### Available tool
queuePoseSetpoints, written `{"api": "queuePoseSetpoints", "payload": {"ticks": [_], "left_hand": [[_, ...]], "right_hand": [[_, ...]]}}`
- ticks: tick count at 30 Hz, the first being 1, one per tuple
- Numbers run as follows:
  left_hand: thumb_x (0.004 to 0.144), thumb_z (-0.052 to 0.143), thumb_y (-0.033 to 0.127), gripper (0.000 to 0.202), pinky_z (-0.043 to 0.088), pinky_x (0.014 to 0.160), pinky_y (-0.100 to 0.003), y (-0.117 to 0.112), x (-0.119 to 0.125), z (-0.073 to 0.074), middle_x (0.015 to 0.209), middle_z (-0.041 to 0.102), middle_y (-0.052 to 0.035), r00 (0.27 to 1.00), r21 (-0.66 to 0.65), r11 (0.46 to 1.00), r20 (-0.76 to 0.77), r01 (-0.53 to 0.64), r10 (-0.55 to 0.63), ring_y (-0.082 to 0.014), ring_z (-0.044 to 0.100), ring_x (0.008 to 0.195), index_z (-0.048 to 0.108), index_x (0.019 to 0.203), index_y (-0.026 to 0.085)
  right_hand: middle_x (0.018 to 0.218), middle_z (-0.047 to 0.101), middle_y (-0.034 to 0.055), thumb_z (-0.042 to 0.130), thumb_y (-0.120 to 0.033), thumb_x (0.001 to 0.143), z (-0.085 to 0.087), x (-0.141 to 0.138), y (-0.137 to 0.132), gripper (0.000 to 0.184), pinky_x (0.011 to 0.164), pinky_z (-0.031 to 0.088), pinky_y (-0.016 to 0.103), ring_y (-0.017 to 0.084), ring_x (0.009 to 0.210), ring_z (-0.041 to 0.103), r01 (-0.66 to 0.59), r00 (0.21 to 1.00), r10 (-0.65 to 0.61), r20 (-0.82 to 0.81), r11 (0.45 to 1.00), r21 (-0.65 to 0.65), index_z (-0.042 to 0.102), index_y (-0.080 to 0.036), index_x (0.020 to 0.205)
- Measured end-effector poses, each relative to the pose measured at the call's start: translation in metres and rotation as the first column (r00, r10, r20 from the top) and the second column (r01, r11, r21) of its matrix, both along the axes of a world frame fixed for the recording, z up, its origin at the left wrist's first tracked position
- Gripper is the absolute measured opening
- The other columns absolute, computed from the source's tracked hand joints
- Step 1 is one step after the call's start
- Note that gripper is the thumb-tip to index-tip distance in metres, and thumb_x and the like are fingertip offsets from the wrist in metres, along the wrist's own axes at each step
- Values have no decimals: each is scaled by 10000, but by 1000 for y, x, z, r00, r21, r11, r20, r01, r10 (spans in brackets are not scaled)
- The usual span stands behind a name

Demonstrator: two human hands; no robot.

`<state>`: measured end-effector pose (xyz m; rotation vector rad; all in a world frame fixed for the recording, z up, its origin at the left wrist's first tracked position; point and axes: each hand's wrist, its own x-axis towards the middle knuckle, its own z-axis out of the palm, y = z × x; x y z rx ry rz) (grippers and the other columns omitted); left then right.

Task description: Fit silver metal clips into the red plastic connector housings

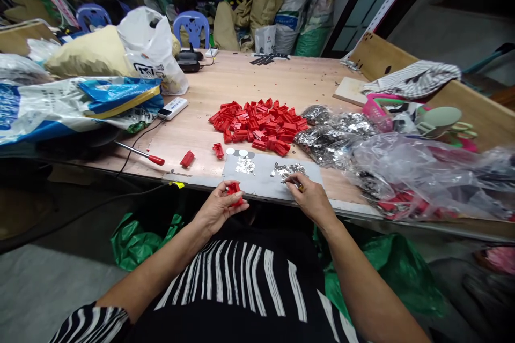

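Note:
My left hand is closed round a small red plastic housing, held just off the table's front edge. Fingers pinched together, my right hand is over the small metal pieces on a grey mat. A bit of something yellowish shows in its grip, too small to name. Left on the mat lies another little heap of shiny pieces, with white discs behind it. Beyond the mat is a large pile of red housings; two more red housings lie apart to the left.
Plastic bags of metal parts crowd the right side, beside a pink basket. At left are big sacks, a white power bank and a red-handled rod. Green bags hang below the table edge.

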<state>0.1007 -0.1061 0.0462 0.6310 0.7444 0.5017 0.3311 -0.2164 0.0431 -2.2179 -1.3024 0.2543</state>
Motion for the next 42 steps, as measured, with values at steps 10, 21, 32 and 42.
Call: {"api": "queuePoseSetpoints", "payload": {"ticks": [10, 21, 32, 42], "left_hand": [[770, 694, 153, 349, 577, 809, -369, -2, -2, 3, 913, 667, -71, 999, 4, 1000, 43, -18, 18, -168, 694, 770, 557, 1090, 170], [703, 749, 236, 400, 569, 750, -341, -10, 8, 8, 882, 622, -13, 995, 161, 985, 90, -63, 49, -166, 676, 776, 606, 1074, 201], [745, 712, 228, 400, 523, 823, -326, -11, 5, 7, 1027, 666, -71, 987, 70, 997, 158, 27, -38, -171, 636, 900, 640, 1137, 185], [643, 806, 169, 463, 541, 810, -313, -12, 1, 6, 1009, 634, -49, 987, 149, 989, 154, 16, -40, -169, 630, 918, 635, 1072, 196]], "right_hand": [[849, 684, 30, 536, -320, 850, 8, -19, -13, 129, 699, 440, 276, 184, 758, 626, -25, 995, 37, -93, 992, 121, 610, -221, 889], [805, 675, 15, 536, -356, 893, 26, -74, -6, 162, 643, 455, 235, 148, 689, 596, -196, 911, 266, -315, 951, 238, 596, -207, 905], [767, 676, 12, 540, -356, 890, 29, -81, -7, 163, 605, 459, 237, 145, 635, 584, -197, 929, 256, -269, 953, 230, 614, -210, 897], [736, 667, 2, 553, -349, 886, 28, -81, -3, 147, 585, 446, 237, 138, 588, 559, -198, 939, 247, -240, 957, 212, 607, -213, 868]]}}
